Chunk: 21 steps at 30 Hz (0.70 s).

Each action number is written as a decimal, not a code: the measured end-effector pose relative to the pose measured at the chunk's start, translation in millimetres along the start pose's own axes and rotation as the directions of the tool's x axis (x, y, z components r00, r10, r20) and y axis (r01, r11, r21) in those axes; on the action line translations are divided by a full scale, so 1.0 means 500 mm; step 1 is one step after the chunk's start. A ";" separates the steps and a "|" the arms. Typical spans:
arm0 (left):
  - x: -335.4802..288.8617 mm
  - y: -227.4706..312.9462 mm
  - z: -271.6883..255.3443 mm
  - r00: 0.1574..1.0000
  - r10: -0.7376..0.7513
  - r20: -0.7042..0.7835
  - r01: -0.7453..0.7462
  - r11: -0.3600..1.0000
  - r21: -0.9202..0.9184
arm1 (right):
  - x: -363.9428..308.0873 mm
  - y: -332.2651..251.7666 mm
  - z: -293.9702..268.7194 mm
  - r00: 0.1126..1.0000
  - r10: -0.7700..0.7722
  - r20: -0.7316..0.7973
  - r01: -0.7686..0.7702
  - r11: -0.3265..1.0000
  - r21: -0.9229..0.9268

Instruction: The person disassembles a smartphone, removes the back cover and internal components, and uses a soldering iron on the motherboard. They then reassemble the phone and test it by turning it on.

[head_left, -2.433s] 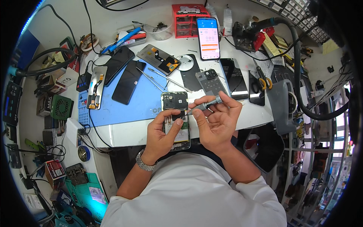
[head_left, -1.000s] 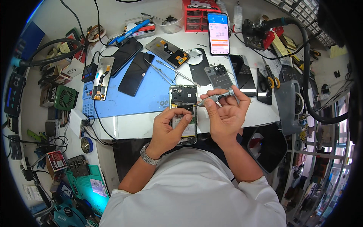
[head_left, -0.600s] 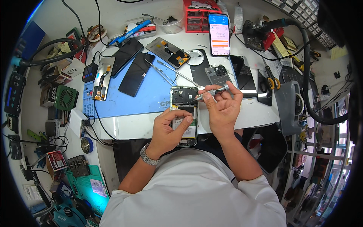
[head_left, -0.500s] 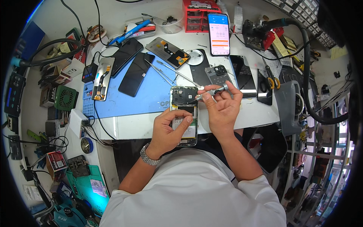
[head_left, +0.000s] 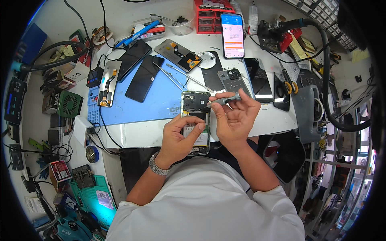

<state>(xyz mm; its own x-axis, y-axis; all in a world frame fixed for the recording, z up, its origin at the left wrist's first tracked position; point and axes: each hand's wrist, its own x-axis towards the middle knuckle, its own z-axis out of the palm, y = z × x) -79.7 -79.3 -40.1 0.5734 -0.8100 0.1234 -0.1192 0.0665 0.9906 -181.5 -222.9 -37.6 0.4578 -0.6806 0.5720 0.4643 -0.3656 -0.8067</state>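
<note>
An opened phone with its back removed lies at the near edge of the white bench, its circuit board and battery showing. My left hand grips its lower half, thumb on the battery. My right hand holds a grey screwdriver nearly level, its tip resting on the phone's upper board just right of the camera block.
A blue work mat carries tweezers, dark phone screens and a display part. A lit phone stands at the back by a red parts drawer. Cables, chargers and boxes crowd the left. Scissors lie right.
The view has shifted so the bench sits lower in the picture. My right hand has swung the screwdriver from beside the phone down onto its upper board. My left hand keeps its hold.
</note>
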 end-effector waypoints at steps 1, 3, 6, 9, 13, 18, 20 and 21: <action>0.000 -0.001 -0.001 1.000 -0.003 0.012 0.003 1.000 0.001 | -0.002 0.003 0.001 0.995 -0.092 0.030 0.093 0.995 -0.029; 0.000 -0.003 -0.006 1.000 0.011 0.021 -0.012 0.999 0.049 | 0.009 -0.007 -0.007 0.957 -0.225 0.183 0.250 0.959 -0.130; 0.001 -0.001 -0.007 0.999 -0.010 0.030 0.008 0.997 0.079 | 0.023 -0.036 -0.008 0.926 -0.273 0.260 0.326 0.927 -0.186; 0.003 -0.001 -0.002 1.000 -0.001 0.013 0.000 0.998 0.064 | 0.021 -0.032 -0.030 0.907 -0.309 0.286 0.386 0.880 -0.276; 0.002 0.003 0.003 1.000 0.017 -0.019 -0.017 0.999 0.038 | 0.037 -0.062 -0.013 0.947 -0.201 0.252 0.285 0.885 -0.368; 0.003 0.009 0.007 0.999 0.036 -0.032 -0.035 0.999 0.040 | 0.031 -0.046 -0.013 0.947 -0.223 0.231 0.273 0.938 -0.213; 0.003 0.007 0.001 1.000 0.027 -0.015 -0.026 0.997 0.066 | 0.040 -0.063 -0.012 0.943 -0.222 0.248 0.299 0.892 -0.339; 0.002 0.006 -0.001 1.000 0.022 -0.006 -0.022 0.997 0.080 | 0.045 -0.067 -0.009 0.946 -0.205 0.252 0.296 0.861 -0.413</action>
<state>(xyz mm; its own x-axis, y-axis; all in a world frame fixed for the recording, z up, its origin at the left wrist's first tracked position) -79.1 -79.9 -36.7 0.5756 -0.8046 0.1459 -0.1959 0.0376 0.9799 -190.2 -228.4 1.7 0.5289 -0.4092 0.7435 0.2227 -0.7784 -0.5869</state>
